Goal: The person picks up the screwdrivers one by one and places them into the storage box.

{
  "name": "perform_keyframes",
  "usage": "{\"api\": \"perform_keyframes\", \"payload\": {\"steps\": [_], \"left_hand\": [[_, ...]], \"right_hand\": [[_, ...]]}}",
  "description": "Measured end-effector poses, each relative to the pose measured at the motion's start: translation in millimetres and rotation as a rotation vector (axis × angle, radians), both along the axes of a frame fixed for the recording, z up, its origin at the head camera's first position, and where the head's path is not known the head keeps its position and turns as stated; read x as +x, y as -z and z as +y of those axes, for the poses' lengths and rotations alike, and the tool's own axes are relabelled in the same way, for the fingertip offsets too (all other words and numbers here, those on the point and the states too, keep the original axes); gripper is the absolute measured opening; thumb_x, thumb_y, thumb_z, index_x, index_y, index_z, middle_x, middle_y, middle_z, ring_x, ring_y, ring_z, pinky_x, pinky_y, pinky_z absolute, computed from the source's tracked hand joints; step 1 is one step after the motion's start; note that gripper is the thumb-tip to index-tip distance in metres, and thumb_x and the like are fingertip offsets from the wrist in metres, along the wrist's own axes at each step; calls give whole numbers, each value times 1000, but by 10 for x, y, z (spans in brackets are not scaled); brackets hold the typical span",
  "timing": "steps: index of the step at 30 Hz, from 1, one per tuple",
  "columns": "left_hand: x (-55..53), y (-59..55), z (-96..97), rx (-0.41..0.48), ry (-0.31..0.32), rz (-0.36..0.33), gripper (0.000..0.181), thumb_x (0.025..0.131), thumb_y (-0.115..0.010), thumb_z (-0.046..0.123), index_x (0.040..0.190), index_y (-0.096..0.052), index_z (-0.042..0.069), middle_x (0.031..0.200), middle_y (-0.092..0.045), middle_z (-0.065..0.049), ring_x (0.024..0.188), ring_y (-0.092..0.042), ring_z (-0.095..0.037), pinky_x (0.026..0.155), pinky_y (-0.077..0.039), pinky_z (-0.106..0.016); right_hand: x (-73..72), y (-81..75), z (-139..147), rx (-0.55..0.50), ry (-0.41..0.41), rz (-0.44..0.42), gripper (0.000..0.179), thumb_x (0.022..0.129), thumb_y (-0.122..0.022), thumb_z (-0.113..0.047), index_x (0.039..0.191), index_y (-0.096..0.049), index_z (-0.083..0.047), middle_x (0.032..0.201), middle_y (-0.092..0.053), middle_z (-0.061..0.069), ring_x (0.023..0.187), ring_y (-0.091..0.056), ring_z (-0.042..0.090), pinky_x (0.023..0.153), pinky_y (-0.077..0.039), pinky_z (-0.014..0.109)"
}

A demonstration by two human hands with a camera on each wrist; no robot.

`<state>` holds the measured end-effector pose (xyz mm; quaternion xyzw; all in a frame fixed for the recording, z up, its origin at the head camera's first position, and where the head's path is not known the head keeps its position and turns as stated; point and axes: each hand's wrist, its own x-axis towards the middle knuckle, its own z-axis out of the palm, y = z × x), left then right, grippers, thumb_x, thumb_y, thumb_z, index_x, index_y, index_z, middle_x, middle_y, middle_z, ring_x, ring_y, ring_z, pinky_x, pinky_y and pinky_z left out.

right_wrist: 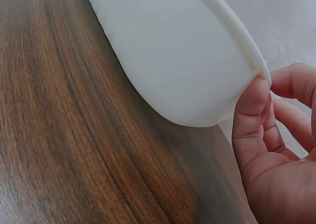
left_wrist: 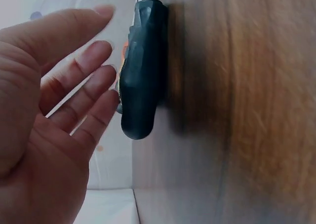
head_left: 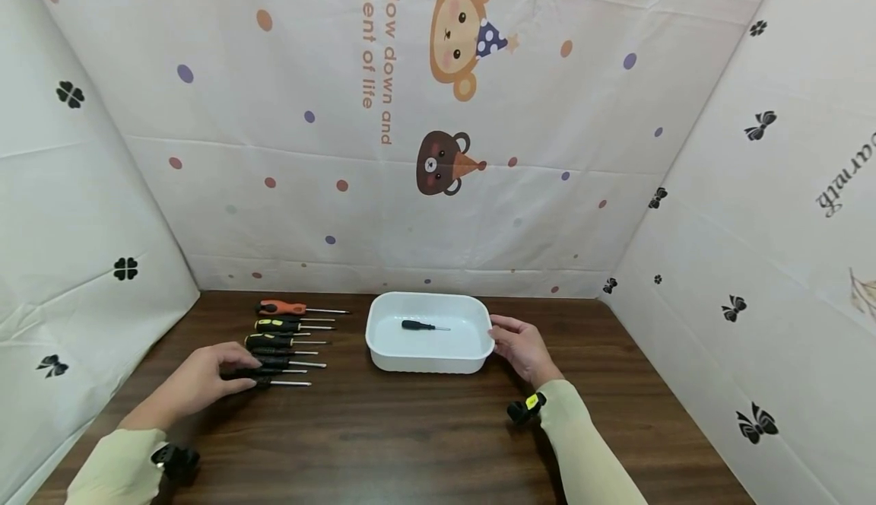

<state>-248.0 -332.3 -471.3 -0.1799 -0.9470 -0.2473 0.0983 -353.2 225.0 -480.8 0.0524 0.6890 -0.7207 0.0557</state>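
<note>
My left hand (head_left: 214, 374) hovers with parted fingers over the near end of a row of screwdrivers. In the left wrist view, the dark handle of the nearest screwdriver (left_wrist: 143, 75) stands just beyond the fingertips, and the fingers are loosely extended. At the right end of a white rectangular tub (head_left: 427, 364), my right hand (head_left: 523, 349) pinches the rim between thumb and fingers, plain in the right wrist view. Inside the tub lies one small screwdriver (head_left: 416, 325) with a black handle, its shaft toward the right.
Farther back in the row are an orange-handled screwdriver (head_left: 282, 307) and a black-and-yellow one (head_left: 274, 325), shafts toward the right. The dark wooden table (head_left: 369, 444) meets a printed cloth wall (head_left: 383, 216) behind, with more cloth at both sides.
</note>
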Motion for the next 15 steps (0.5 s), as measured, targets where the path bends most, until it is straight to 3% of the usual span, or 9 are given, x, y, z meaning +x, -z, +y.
{"api": "perform_keyframes", "payload": {"steps": [4, 15], "left_hand": [[2, 23, -37, -7, 16, 22, 21, 77, -89, 18, 94, -79, 25, 93, -70, 15, 89, -62, 5, 77, -55, -29], [-8, 57, -103, -17, -11, 23, 22, 74, -90, 15, 91, -79, 24, 91, -70, 15, 88, -61, 4, 77, -55, -29]], "right_hand": [[-11, 3, -3, 5, 4, 0, 43, 95, -72, -6, 136, -63, 1, 124, -72, 18, 77, -69, 12, 72, -60, 25], [-22, -3, -20, -8, 9, -1, 45, 93, -74, -6, 136, -64, 2, 116, -75, 14, 76, -69, 13, 72, -60, 26]]}}
